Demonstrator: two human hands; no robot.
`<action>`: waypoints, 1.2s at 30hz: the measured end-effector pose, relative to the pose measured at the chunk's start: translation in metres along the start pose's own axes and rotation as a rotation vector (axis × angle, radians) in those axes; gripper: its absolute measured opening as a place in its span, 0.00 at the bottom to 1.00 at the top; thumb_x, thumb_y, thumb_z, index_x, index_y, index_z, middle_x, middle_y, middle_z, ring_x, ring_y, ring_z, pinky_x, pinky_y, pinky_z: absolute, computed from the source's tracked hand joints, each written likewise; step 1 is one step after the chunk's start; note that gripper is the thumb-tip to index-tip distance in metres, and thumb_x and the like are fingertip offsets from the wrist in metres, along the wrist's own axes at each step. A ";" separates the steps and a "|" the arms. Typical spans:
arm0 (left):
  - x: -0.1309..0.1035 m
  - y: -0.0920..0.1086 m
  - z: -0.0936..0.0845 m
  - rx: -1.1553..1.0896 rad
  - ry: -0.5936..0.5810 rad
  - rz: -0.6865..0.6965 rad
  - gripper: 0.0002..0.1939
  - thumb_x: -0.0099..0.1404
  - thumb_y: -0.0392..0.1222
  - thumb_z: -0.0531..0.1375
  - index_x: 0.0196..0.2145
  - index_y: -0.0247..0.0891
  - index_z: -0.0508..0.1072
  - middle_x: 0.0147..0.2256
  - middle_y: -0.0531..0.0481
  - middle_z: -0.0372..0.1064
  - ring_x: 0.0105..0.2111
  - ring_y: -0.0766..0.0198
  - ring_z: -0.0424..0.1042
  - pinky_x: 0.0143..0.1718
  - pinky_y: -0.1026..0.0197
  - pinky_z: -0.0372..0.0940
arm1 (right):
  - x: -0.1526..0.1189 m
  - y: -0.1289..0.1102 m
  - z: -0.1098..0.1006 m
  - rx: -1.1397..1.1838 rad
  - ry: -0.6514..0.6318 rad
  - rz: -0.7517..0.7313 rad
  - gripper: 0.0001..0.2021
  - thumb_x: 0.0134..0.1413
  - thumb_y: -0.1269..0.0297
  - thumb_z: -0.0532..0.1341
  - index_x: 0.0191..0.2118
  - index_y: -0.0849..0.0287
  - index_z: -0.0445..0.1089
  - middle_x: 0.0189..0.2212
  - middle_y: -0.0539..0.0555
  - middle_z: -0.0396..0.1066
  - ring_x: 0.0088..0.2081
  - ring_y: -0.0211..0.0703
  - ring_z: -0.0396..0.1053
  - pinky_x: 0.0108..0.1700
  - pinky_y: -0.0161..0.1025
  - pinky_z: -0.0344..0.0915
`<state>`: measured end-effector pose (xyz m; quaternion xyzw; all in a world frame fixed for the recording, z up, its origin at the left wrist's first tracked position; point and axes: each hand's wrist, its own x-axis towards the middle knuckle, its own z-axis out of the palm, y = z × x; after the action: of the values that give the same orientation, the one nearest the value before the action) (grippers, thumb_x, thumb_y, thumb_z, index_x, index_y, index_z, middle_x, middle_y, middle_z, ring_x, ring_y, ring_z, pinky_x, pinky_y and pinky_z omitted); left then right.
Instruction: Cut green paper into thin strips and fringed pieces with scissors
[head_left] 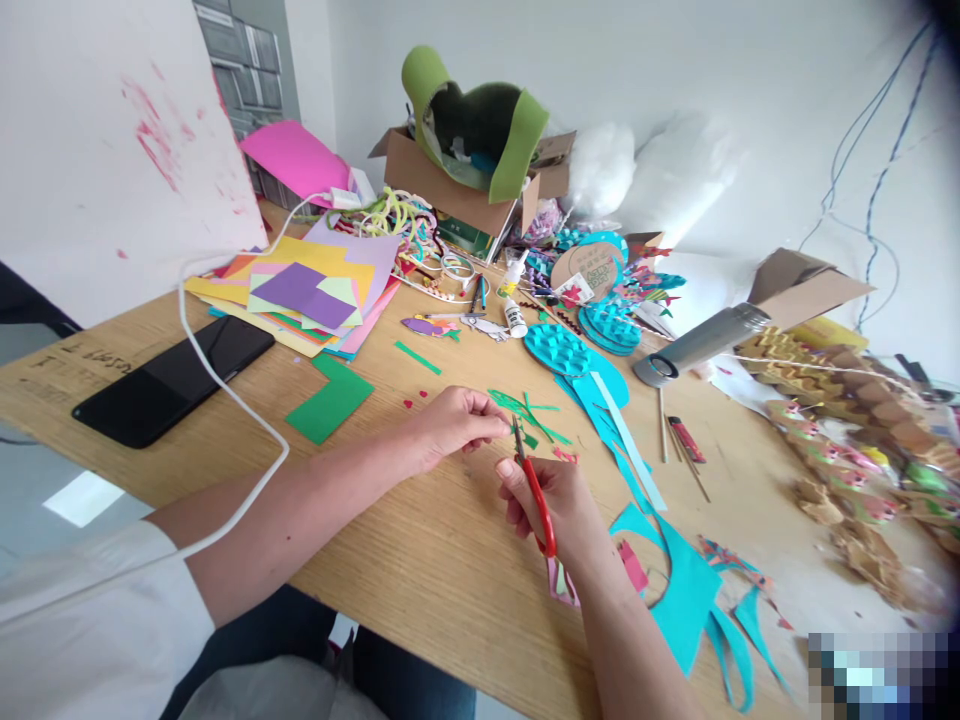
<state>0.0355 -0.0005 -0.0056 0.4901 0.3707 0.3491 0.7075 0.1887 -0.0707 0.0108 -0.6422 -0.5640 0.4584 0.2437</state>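
My right hand (551, 495) grips a pair of scissors (538, 500) with red handles, blades pointing away from me. Close to the blade tips, my left hand (469, 425) is closed in a pinch; whatever lies between its fingertips is too small to make out. Just beyond both hands lie thin green paper cuttings (525, 405) and a small dark green scrap (529, 439). Two tiny red paper pieces (409, 404) rest left of my left hand, with a green strip (418, 357) farther back. A larger green paper piece (330, 400) lies near my left forearm.
A black phone (176, 380) and white cable (225, 385) are at left, below stacked coloured paper (322, 290). Glue bottles (514, 318) stand behind the hands. Blue paper offcuts (686, 580), a metal flask (697, 345) and egg cartons (825, 390) occupy the right.
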 end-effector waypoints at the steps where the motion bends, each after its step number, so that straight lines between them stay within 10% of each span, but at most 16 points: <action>1: 0.000 0.001 0.000 -0.001 -0.001 0.002 0.08 0.48 0.40 0.62 0.26 0.34 0.72 0.19 0.57 0.61 0.19 0.73 0.57 0.21 0.67 0.51 | 0.000 0.000 0.000 -0.002 0.000 0.001 0.25 0.46 0.42 0.62 0.19 0.61 0.65 0.11 0.51 0.66 0.12 0.36 0.61 0.15 0.30 0.53; 12: 0.003 0.008 -0.009 0.407 0.069 0.063 0.05 0.47 0.39 0.60 0.20 0.35 0.69 0.18 0.56 0.62 0.20 0.70 0.57 0.24 0.65 0.50 | -0.004 -0.007 -0.001 -0.024 0.056 0.007 0.26 0.45 0.40 0.62 0.19 0.61 0.64 0.11 0.51 0.66 0.12 0.35 0.61 0.15 0.30 0.53; 19: 0.003 0.015 -0.016 0.621 0.215 0.022 0.20 0.57 0.45 0.50 0.12 0.37 0.67 0.15 0.50 0.62 0.21 0.64 0.62 0.25 0.62 0.51 | -0.003 -0.004 0.000 -0.113 0.061 0.006 0.26 0.45 0.38 0.61 0.19 0.59 0.63 0.12 0.52 0.66 0.13 0.38 0.63 0.16 0.32 0.53; 22: 0.002 0.020 -0.016 0.590 0.330 0.143 0.20 0.59 0.47 0.50 0.15 0.37 0.67 0.18 0.50 0.63 0.23 0.64 0.63 0.26 0.62 0.52 | -0.002 -0.003 0.004 -0.383 0.118 -0.049 0.26 0.48 0.38 0.58 0.17 0.57 0.60 0.13 0.54 0.67 0.16 0.40 0.65 0.19 0.34 0.52; 27: -0.001 0.019 -0.009 0.441 0.102 0.202 0.15 0.54 0.51 0.59 0.19 0.36 0.69 0.19 0.54 0.61 0.22 0.68 0.58 0.25 0.64 0.51 | -0.004 -0.003 0.012 -0.831 0.192 -0.128 0.28 0.51 0.38 0.55 0.16 0.57 0.58 0.15 0.55 0.67 0.19 0.44 0.66 0.23 0.37 0.48; 36: 0.007 0.010 -0.012 0.005 0.194 0.101 0.08 0.47 0.42 0.64 0.23 0.35 0.72 0.20 0.55 0.63 0.22 0.71 0.59 0.25 0.65 0.52 | -0.003 -0.001 0.009 -0.916 0.217 -0.176 0.25 0.52 0.38 0.55 0.21 0.56 0.60 0.17 0.54 0.69 0.21 0.46 0.68 0.23 0.36 0.46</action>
<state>0.0269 0.0135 -0.0001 0.4738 0.4130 0.4291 0.6488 0.1810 -0.0755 0.0084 -0.6774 -0.7315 0.0706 0.0309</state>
